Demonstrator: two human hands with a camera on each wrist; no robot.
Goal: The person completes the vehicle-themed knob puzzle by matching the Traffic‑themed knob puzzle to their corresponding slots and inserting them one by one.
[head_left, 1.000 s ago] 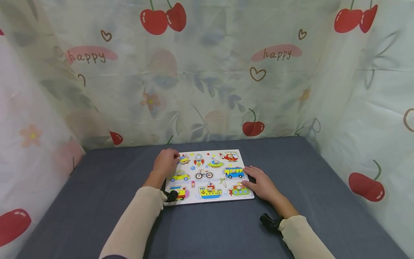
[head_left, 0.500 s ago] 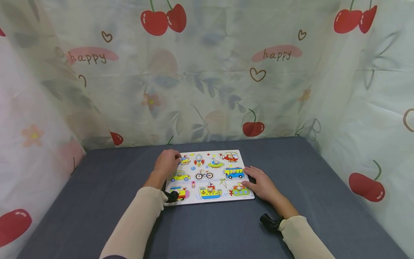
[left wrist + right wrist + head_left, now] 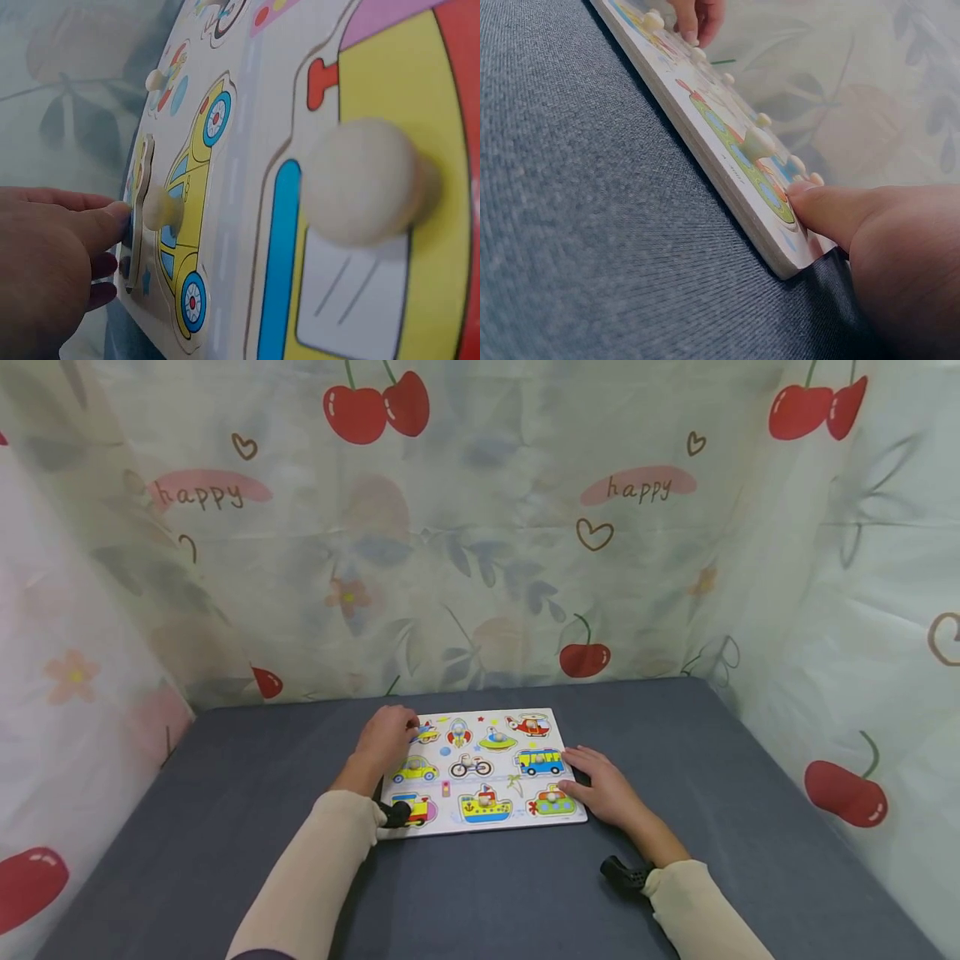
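Note:
A white knob puzzle board (image 3: 442,789) with several vehicle pieces lies on the table. At its far left corner my left hand (image 3: 386,739) pinches a small yellow, blue and red puzzle piece (image 3: 429,732), partly hidden by the fingers. In the left wrist view, that piece (image 3: 141,214) stands slightly raised from the board, with thumb and fingertips at its outer side. My right hand (image 3: 606,785) rests on the board's right edge, fingers fairly straight. Its thumb touches the surface beside the green submarine piece (image 3: 742,154); the other fingers are hidden in the right wrist view.
Around the board spreads a dark grey tabletop (image 3: 480,893). Patterned curtains (image 3: 480,568) with cherries close off the back and both sides. Pieces such as the yellow car (image 3: 187,217) and the bus (image 3: 540,762) carry round wooden knobs.
The head view has shifted very slightly. Both hands keep their places at the board, and no piece has visibly moved.

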